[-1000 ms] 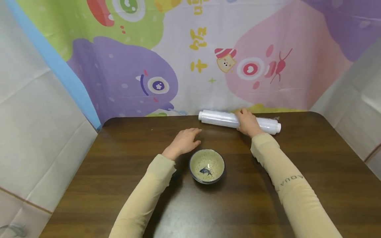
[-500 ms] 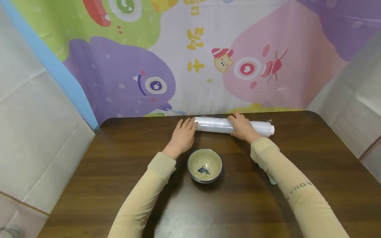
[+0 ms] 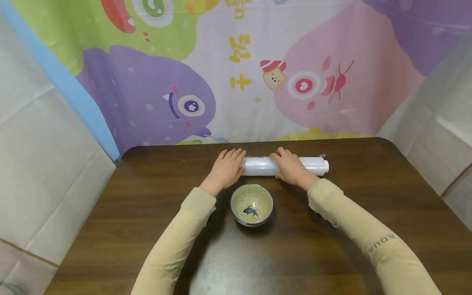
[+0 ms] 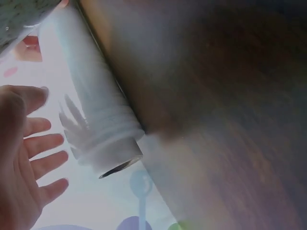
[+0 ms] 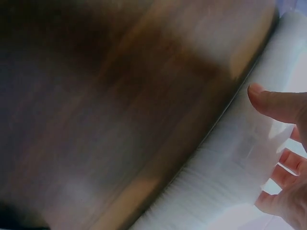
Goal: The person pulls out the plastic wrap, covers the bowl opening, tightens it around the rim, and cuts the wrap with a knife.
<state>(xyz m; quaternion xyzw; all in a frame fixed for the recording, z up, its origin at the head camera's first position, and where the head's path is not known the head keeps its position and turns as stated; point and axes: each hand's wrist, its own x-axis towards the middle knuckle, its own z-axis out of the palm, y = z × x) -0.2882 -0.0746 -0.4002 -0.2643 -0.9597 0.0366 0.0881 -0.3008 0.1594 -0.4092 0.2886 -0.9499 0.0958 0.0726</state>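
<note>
A roll of cling film (image 3: 258,167) lies sideways near the table's back edge. My right hand (image 3: 291,167) grips it right of its middle; in the right wrist view the thumb and fingers reach around the white roll (image 5: 225,158). At its left end, my left hand (image 3: 225,168) overlaps it in the head view. The left wrist view shows that hand's fingers (image 4: 45,143) spread and extended beside the roll's hollow core end (image 4: 115,160). Just in front of the roll, between my forearms, stands a speckled bowl (image 3: 241,200) with a dark blue rim and a fish painted inside.
The dark wooden table (image 3: 147,196) has rounded back corners. Behind it hangs a cartoon-printed cloth (image 3: 239,114), close to the back edge. Pale sheets (image 3: 40,164) stand along the left and right sides.
My right hand has drawn the roll nearer to me and leftward, and it now lies straighter across the table. My left hand has moved forward to the roll's left end. The bowl stays put.
</note>
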